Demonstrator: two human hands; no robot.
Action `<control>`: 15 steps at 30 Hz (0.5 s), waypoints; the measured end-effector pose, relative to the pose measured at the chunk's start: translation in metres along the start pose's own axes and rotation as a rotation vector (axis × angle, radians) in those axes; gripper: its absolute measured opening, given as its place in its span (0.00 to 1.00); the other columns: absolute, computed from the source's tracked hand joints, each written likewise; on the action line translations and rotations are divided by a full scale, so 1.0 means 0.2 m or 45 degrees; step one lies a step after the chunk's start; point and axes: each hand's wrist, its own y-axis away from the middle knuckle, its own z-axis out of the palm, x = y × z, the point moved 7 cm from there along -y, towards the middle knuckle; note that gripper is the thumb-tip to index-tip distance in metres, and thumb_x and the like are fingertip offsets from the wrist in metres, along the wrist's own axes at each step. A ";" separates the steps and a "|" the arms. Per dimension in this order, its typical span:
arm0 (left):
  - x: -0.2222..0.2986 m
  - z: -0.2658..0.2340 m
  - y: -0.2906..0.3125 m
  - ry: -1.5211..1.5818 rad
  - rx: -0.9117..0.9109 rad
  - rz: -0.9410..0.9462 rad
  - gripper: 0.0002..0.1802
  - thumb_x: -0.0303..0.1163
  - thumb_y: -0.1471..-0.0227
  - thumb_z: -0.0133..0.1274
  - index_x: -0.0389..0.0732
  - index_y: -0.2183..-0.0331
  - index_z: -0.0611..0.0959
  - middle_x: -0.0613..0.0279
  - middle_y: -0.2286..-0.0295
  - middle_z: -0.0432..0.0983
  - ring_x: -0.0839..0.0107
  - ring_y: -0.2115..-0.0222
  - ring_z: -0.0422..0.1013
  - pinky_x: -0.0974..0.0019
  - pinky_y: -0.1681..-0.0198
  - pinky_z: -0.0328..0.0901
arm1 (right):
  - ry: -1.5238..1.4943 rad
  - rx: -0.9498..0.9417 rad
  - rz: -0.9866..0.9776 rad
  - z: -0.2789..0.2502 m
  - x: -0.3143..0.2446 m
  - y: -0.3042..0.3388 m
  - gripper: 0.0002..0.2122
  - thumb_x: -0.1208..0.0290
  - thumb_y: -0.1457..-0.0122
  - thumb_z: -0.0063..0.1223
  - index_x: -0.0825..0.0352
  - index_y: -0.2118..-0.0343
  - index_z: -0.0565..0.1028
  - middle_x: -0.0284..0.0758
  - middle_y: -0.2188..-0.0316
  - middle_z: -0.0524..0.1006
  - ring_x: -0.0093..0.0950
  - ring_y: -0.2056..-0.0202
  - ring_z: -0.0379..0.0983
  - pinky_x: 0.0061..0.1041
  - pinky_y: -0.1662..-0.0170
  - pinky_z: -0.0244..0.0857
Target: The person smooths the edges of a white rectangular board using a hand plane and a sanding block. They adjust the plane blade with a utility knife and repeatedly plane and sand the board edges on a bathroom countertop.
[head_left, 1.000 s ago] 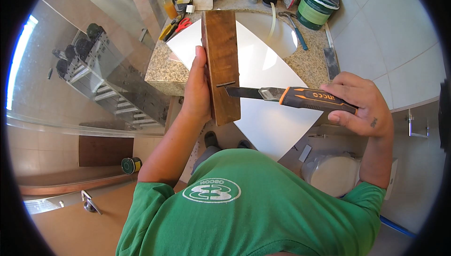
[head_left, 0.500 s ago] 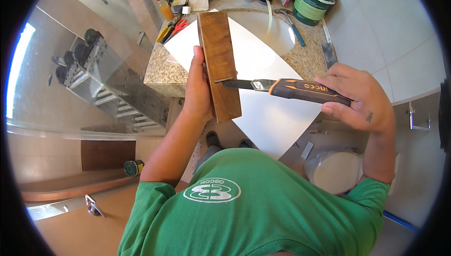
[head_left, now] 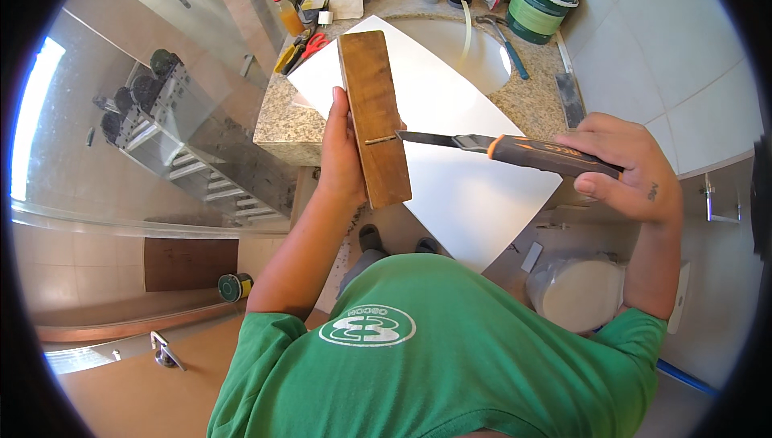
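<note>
My left hand [head_left: 344,156] grips a brown wooden block [head_left: 371,100] by its left edge, thumb along the side. The block stands near upright, and a narrow slit crosses its face low down, like the sole of a wooden hand plane. From the right, my right hand [head_left: 631,166] wraps round the black and orange handle of a utility knife [head_left: 535,153]. Its dark blade points left, with the tip at the block's right edge, close to the slit's end. Whether the tip touches the wood I cannot tell. Behind both lies a white sheet [head_left: 474,197] across the counter and basin.
On the granite counter [head_left: 277,120] are red-handled scissors [head_left: 316,44], an orange bottle [head_left: 288,16], a hammer [head_left: 511,53] and a green bucket [head_left: 542,5]. The basin [head_left: 489,60] is partly covered. A toilet [head_left: 575,293] stands at right, a glass panel [head_left: 241,52] at left.
The knife has moved right, its tip going from over the slit to the block's right edge. My right hand has shifted right with it. The whole view has shifted slightly.
</note>
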 end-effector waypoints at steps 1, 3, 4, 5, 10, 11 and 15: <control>0.01 0.01 0.00 0.000 -0.026 0.015 0.35 0.59 0.29 0.28 0.38 0.45 0.73 0.58 0.71 0.77 0.67 0.67 0.74 0.63 0.63 0.70 | -0.024 0.016 0.003 -0.01 0.00 0.01 0.21 0.66 0.46 0.64 0.74 0.53 0.79 0.44 0.66 0.78 0.39 0.67 0.74 0.33 0.63 0.67; 0.02 0.01 0.00 0.031 -0.034 0.061 0.36 0.63 0.31 0.28 0.41 0.51 0.76 0.58 0.70 0.78 0.70 0.70 0.76 0.66 0.67 0.72 | -0.041 0.034 -0.005 -0.02 0.01 0.03 0.21 0.66 0.46 0.64 0.75 0.52 0.79 0.45 0.65 0.79 0.39 0.66 0.75 0.33 0.61 0.68; 0.03 0.01 0.01 0.032 -0.025 0.081 0.37 0.64 0.31 0.29 0.42 0.54 0.77 0.57 0.70 0.79 0.71 0.72 0.77 0.67 0.69 0.73 | -0.032 0.035 -0.016 -0.03 0.01 0.04 0.21 0.65 0.46 0.65 0.75 0.52 0.79 0.45 0.64 0.79 0.40 0.65 0.75 0.33 0.61 0.69; 0.03 0.01 0.00 0.008 -0.006 0.067 0.37 0.65 0.31 0.29 0.42 0.54 0.77 0.57 0.70 0.79 0.71 0.72 0.77 0.67 0.69 0.74 | -0.023 0.037 -0.027 -0.03 0.01 0.05 0.22 0.65 0.46 0.65 0.75 0.52 0.79 0.45 0.64 0.79 0.40 0.65 0.75 0.33 0.60 0.69; 0.02 0.02 0.02 -0.133 0.099 -0.023 0.37 0.65 0.32 0.31 0.41 0.54 0.78 0.58 0.70 0.79 0.71 0.71 0.77 0.66 0.68 0.74 | -0.039 0.015 -0.023 -0.01 0.00 0.05 0.22 0.65 0.46 0.65 0.75 0.52 0.79 0.45 0.65 0.79 0.41 0.66 0.75 0.33 0.61 0.69; 0.01 0.02 0.02 -0.135 0.104 -0.043 0.37 0.66 0.32 0.31 0.41 0.54 0.78 0.58 0.69 0.79 0.71 0.70 0.77 0.65 0.67 0.74 | -0.037 0.017 -0.031 0.00 0.00 0.05 0.22 0.65 0.46 0.65 0.75 0.52 0.79 0.45 0.65 0.79 0.41 0.67 0.75 0.33 0.62 0.69; 0.00 0.05 0.04 -0.135 0.140 -0.087 0.36 0.64 0.32 0.31 0.41 0.55 0.78 0.57 0.69 0.79 0.70 0.68 0.76 0.65 0.64 0.72 | -0.035 0.014 -0.040 0.02 -0.02 0.04 0.21 0.66 0.46 0.65 0.75 0.53 0.80 0.44 0.67 0.78 0.40 0.68 0.74 0.33 0.64 0.68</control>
